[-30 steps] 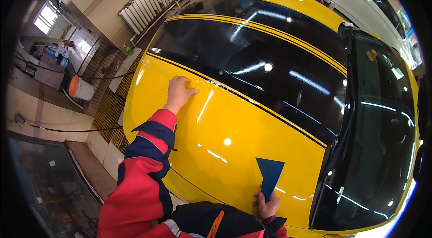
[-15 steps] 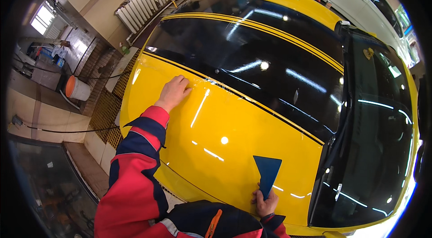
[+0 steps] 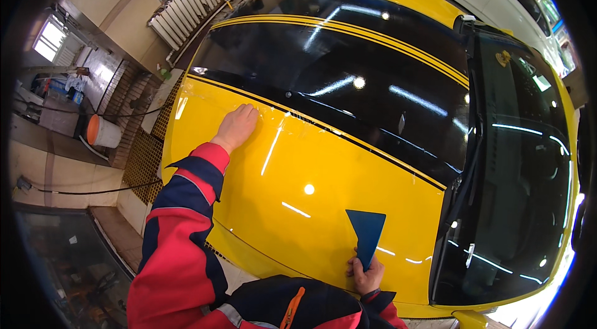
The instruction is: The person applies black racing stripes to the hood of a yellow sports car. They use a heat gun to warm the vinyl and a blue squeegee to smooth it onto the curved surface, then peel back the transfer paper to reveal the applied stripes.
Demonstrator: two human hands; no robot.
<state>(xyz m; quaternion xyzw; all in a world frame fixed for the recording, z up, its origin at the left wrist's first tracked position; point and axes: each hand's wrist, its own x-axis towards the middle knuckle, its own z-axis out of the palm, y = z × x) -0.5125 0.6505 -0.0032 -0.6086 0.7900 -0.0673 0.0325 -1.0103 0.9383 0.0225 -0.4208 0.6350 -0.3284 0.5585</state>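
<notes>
The thumb of the left hand, clear of the fingers a second ago, is now tucked out of sight, while the right hand has hardly shifted over the yellow hood.

From where I stand, the left hand is curled almost closed, knuckles up, beside the edge of the black panel. Whether it pinches anything I can't tell; its tips are hidden. Just to its right, something like a crinkled clear film runs along that edge. The right hand, nearer the body, is wrapped around the narrow end of a blue scraper, whose broad edge points away from it. I can't tell if the blade touches the hood. Well off to the left of the left hand sits a bucket.

What worries me: if the right hand slackens or dips, a scraper corner could scratch the hood. If the left hand does have film between its fingers, a hard tug could tear or stretch it. The orange zip on the jacket, between both arms, could rub the hood if the person leans in further.
</notes>
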